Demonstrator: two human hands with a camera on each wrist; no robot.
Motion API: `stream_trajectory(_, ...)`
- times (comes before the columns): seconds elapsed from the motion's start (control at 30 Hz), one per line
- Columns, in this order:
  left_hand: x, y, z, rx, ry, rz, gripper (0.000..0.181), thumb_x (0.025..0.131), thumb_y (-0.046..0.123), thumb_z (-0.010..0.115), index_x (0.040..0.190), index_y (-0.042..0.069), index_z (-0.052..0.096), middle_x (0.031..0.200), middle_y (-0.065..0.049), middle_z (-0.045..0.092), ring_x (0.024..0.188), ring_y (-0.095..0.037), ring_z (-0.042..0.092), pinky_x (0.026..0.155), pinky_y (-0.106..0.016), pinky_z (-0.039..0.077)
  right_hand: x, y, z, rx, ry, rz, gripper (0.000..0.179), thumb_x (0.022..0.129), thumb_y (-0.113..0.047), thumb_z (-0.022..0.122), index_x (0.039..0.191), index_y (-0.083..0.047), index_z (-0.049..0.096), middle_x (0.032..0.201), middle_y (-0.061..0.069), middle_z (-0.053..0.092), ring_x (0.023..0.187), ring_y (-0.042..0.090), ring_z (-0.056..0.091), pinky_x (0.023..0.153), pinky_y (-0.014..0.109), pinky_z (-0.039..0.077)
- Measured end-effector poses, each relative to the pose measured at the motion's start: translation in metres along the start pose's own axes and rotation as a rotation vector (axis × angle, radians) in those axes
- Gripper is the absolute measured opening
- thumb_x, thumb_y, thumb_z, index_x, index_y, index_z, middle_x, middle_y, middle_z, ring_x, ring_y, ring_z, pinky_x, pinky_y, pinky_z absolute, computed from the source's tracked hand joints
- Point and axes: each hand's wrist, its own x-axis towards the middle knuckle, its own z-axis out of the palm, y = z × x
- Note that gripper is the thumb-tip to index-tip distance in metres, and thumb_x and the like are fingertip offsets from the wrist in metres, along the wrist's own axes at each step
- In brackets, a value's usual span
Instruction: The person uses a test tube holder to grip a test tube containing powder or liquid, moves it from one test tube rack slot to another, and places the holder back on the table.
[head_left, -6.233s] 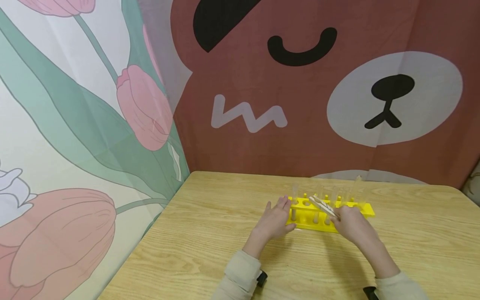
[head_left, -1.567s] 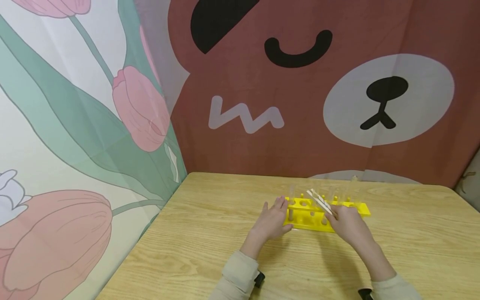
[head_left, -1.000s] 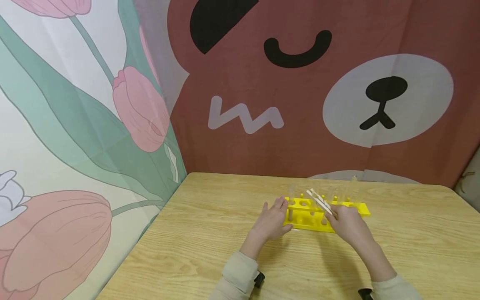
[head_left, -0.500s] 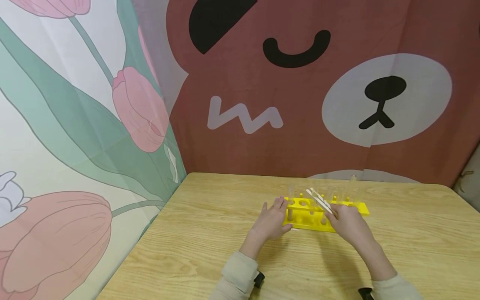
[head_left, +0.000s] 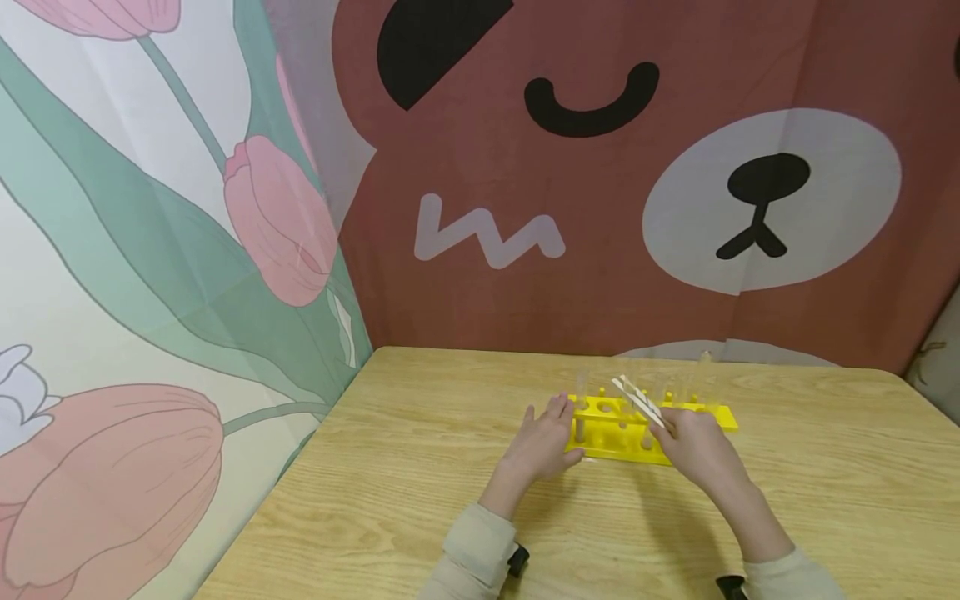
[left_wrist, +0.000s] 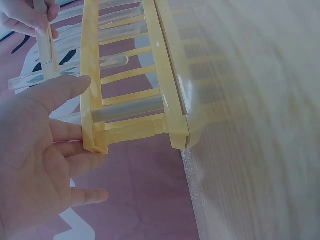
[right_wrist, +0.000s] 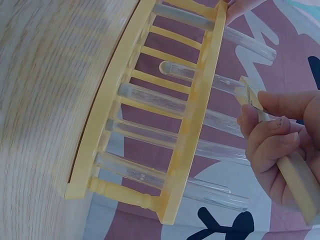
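A yellow test tube rack (head_left: 607, 454) stands on the table, with several clear glass test tubes in its holes. My right hand (head_left: 701, 450) holds a pale wooden test tube clamp (right_wrist: 297, 185) by its handle, the thumb near its metal spring. The clamp's jaws are around a test tube (right_wrist: 180, 71) that hangs through the rack's top plate, its rounded bottom above the base. At the rack's left end, my left hand (head_left: 538, 442) grips the top plate, thumb in front and fingers against the end; the little finger (left_wrist: 92, 196) sticks out apart.
Another test tube (right_wrist: 185, 17) stands in the hole nearest my left hand. More test tubes (right_wrist: 137, 170) fill holes toward the rack's right end. The wood-grain table (head_left: 420, 450) spreads around the rack. A printed cloth (head_left: 465, 308) hangs behind the table's back edge.
Compared with the oldest frame, my right hand's clamp and its test tube are slightly higher. During the last second or so, both hands stay in place; only the head view drifts slightly.
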Motion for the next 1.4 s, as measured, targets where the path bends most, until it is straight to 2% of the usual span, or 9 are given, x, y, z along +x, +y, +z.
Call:
stream_trajectory(0.5,0.0006,0.0004,0.0004,0.002,-0.001,-0.001,0.071,0.088,0.046,0.051,0.14,0.004,0.027,0.145,-0.008,0.022,0.132,-0.016,0.019,0.101,-0.044,0.025,-0.0003,-0.0003,-0.0012,0.002,-0.018,0.023,0.02,0.086,-0.006,0.057,0.097,0.01,0.061,0.053,0.002,0.039,0.041,0.012,0.032,0.037,0.022,0.028)
stream_trajectory(0.83,0.0002,0.0001,0.0002,0.0,0.01,0.008,0.071,0.087,0.045,0.052,0.14,0.003,0.029,0.145,-0.008,0.023,0.132,-0.017,0.02,0.1,-0.044,0.026,-0.0008,-0.0009,-0.0018,0.001,-0.009,0.013,0.018,0.086,-0.007,0.057,0.094,0.008,0.062,0.053,0.001,0.039,0.041,0.012,0.033,0.037,0.022,0.028)
stream_trajectory(1.4,0.0003,0.0001,0.0008,-0.013,0.0,0.002,0.072,0.087,0.044,0.052,0.14,0.004,0.027,0.146,-0.008,0.021,0.132,-0.016,0.019,0.101,-0.044,0.025,-0.0017,-0.0008,-0.0022,0.003,-0.006,0.011,0.022,0.086,-0.007,0.057,0.099,0.01,0.061,0.053,0.001,0.039,0.041,0.012,0.033,0.037,0.022,0.028)
